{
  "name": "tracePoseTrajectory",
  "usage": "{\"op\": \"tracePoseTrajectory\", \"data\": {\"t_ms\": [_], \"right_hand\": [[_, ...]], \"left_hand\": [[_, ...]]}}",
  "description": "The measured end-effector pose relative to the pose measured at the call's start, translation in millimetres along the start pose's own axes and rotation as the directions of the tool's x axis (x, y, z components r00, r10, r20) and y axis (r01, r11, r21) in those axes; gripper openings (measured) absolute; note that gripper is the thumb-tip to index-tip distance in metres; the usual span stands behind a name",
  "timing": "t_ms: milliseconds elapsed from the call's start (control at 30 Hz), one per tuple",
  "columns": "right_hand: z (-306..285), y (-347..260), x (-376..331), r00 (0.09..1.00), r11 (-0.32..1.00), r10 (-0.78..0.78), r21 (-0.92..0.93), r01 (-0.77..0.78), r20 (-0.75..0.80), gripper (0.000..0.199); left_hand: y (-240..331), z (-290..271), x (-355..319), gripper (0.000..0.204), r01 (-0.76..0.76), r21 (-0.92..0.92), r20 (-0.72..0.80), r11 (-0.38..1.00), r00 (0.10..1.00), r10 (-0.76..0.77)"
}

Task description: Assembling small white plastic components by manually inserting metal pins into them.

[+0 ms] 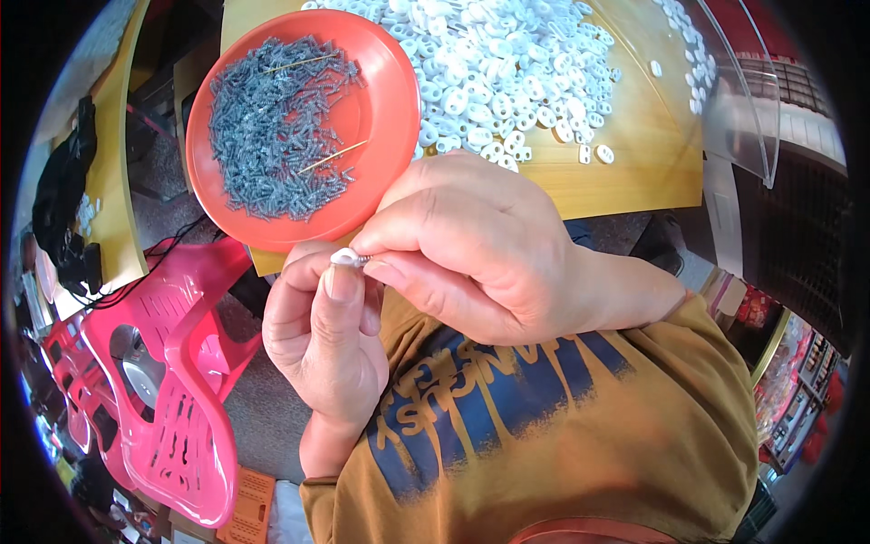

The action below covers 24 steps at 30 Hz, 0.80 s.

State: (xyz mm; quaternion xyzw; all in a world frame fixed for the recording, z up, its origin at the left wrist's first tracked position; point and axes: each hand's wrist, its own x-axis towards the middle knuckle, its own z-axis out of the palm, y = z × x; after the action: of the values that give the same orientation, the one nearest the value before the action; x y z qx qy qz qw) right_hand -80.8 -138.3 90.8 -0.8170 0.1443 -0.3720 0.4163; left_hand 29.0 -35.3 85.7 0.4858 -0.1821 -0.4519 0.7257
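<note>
My left hand (331, 331) pinches a small white plastic piece (344, 257) with a hole in it between thumb and fingers. From the right, my right hand (485, 240) closes thumb and forefinger on a tiny grey metal spring (364, 260), whose end meets the white piece. Just beyond my hands, a round red plate (399, 100) holds a heap of similar grey springs (272, 127). Two thin gold-coloured sticks (333, 157) lie in it as well. Right of the plate spreads a large pile of white oval plastic pieces (507, 68) with holes.
The plate and pile rest on a yellow wooden table (648, 177). A clear plastic panel (748, 91) stands at its right. Pink plastic chairs (181, 426) are at the left, near another table (113, 172) with a black item (68, 199) on it.
</note>
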Motion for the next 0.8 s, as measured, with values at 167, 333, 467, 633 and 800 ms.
{"op": "tracePoseTrajectory", "data": {"t_ms": [167, 333, 467, 633, 800], "right_hand": [[4, -1, -8, 0.995, 0.994, 0.101, -0.029, -0.101, -0.004, 0.01], [17, 15, -26, 0.986, 0.983, 0.168, 0.076, -0.167, -0.001, 0.009], [16, 26, -35, 0.976, 0.968, 0.218, 0.133, -0.214, -0.021, 0.013], [-8, 25, -37, 0.985, 0.987, 0.154, 0.052, -0.151, -0.072, 0.021], [-77, 25, -68, 0.966, 0.931, 0.158, -0.294, -0.215, -0.205, 0.019]], "left_hand": [[-4, 9, -3, 0.01, 0.038, 0.002, -0.062, 0.999, 0.997, -0.037], [-19, -3, -7, 0.012, 0.129, 0.091, -0.12, 0.987, 0.986, -0.118], [-27, -11, -6, 0.011, 0.223, 0.018, -0.085, 0.975, 0.972, -0.221], [-27, 13, 1, 0.011, 0.185, 0.05, -0.191, 0.981, 0.966, -0.173], [-25, 24, 8, 0.012, 0.159, 0.096, -0.038, 0.983, 0.987, -0.156]]}}
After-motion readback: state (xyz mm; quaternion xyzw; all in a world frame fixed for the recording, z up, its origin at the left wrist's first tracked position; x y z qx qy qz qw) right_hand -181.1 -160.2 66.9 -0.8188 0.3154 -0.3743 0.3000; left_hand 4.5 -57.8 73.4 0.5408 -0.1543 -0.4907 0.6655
